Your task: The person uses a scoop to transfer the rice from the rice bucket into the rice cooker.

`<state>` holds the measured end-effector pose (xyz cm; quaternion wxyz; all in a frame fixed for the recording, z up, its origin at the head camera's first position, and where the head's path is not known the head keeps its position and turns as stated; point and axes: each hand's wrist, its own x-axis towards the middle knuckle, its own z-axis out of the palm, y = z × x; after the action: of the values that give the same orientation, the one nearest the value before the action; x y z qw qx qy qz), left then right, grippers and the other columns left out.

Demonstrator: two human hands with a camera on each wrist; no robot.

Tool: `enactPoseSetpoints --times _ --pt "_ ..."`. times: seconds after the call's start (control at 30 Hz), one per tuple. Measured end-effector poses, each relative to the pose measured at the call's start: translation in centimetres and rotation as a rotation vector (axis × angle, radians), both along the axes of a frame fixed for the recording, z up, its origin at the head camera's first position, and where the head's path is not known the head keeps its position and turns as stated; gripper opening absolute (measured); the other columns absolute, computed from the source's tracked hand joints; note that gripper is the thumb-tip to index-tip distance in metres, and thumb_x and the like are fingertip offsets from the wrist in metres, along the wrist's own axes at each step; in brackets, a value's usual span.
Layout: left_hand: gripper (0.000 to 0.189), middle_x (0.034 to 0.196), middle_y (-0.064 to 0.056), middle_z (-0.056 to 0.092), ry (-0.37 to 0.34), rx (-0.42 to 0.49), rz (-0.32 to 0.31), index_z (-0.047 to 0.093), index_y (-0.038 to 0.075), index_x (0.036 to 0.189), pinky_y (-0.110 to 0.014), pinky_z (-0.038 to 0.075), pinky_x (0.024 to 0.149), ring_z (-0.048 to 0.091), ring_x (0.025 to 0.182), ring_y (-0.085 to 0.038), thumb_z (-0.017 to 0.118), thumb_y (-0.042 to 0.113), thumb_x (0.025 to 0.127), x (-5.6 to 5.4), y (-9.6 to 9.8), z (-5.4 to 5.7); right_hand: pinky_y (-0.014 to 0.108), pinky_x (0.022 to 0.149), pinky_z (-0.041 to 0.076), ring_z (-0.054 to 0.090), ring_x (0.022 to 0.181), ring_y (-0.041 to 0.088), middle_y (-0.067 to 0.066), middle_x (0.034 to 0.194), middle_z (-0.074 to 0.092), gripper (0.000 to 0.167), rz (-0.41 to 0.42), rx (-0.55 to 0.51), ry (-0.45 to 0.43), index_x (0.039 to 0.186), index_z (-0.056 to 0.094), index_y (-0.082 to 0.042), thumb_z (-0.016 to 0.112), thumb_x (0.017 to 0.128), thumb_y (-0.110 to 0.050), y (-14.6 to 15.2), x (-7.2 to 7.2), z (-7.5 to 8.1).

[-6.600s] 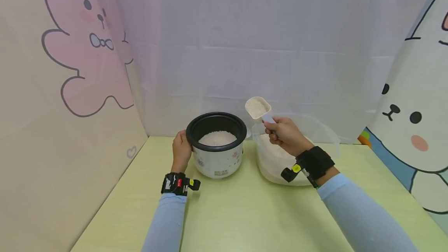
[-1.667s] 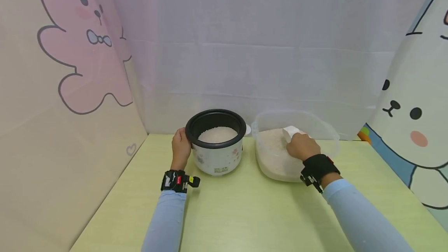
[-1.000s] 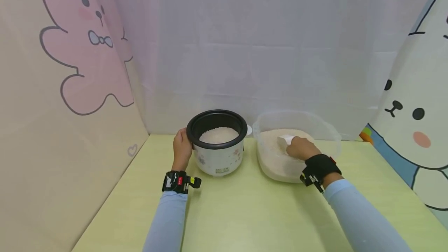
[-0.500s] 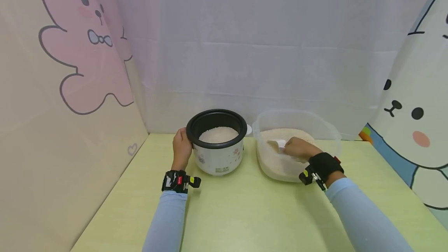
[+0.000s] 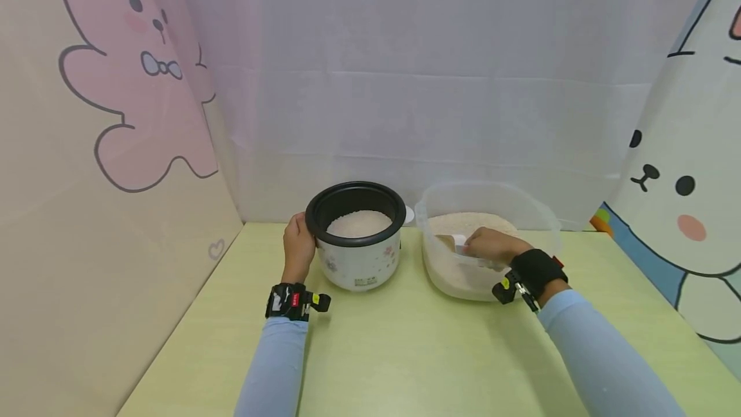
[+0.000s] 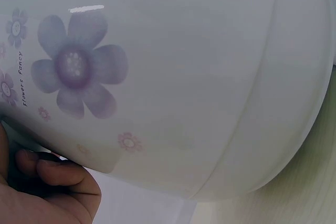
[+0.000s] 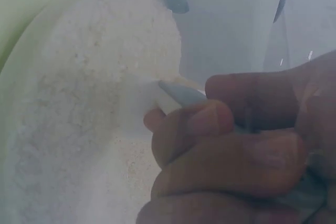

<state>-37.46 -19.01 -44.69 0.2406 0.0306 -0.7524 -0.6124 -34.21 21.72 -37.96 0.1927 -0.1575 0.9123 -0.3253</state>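
My left hand is at the left side of the rice cooker, its fingers curled in around what looks like the side handle. With rice in its black pot, I judge the cooker fairly heavy and stiff, its glossy printed wall slippery, so the handle is the better hold than the smooth belly. To its right stands the translucent tub, probably light in itself but weighted by the rice heap, its thin wall likely to flex. Inside it is the white scoop, cup at the rice, handle pinched between the thumb and bent fingers of my right hand; it should be light and rigid, best held there, though I can't tell how full it is. As for edges, the cooker's raised rim sits just left of the tub's, with a narrow gap between; the curtain hangs close behind both, and the table gives room toward me.
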Motion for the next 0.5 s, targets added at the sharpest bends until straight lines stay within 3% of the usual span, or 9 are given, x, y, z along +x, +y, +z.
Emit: enactPoseSetpoints --times 0.07,0.2,0.37,0.5 --pt "0.037 0.084 -0.009 0.053 0.003 0.001 0.001 0.061 0.001 0.113 -0.027 0.043 0.060 0.052 0.066 -0.018 0.036 0.028 0.111 0.04 -0.04 -0.01 0.054 0.103 0.045 0.051 0.127 0.046 0.032 0.141 0.050 0.044 -0.014 0.006 -0.016 0.130 0.060 0.012 0.051 0.105 -0.022 0.07 0.10 0.04" --pt "0.037 0.085 -0.009 0.053 0.001 -0.001 -0.005 0.061 0.000 0.114 -0.027 0.043 0.061 0.052 0.067 -0.018 0.035 0.027 0.111 0.01 -0.07 -0.10 0.046 0.095 0.047 0.054 0.114 0.039 0.029 0.134 0.050 0.048 -0.024 -0.031 -0.054 0.133 0.055 0.014 0.053 0.105 -0.024 0.27 0.17 0.10" --pt "0.038 0.083 -0.009 0.053 0.001 -0.002 -0.001 0.060 0.000 0.113 -0.028 0.044 0.061 0.052 0.066 -0.019 0.035 0.028 0.111 0.02 -0.07 -0.08 0.032 0.067 0.045 0.052 0.075 0.020 0.015 0.100 0.058 0.035 0.004 -0.156 -0.135 0.120 0.064 0.012 0.049 0.105 -0.017 0.63 0.06 0.32" --pt "0.038 0.083 -0.009 0.053 0.000 0.001 -0.001 0.060 0.001 0.112 -0.028 0.043 0.061 0.052 0.066 -0.019 0.034 0.028 0.111 0.02 -0.03 -0.09 0.028 0.054 0.035 0.034 0.052 0.011 0.005 0.074 0.051 0.034 0.000 -0.229 -0.157 0.119 0.065 0.012 0.046 0.105 -0.012 0.97 0.06 0.40"
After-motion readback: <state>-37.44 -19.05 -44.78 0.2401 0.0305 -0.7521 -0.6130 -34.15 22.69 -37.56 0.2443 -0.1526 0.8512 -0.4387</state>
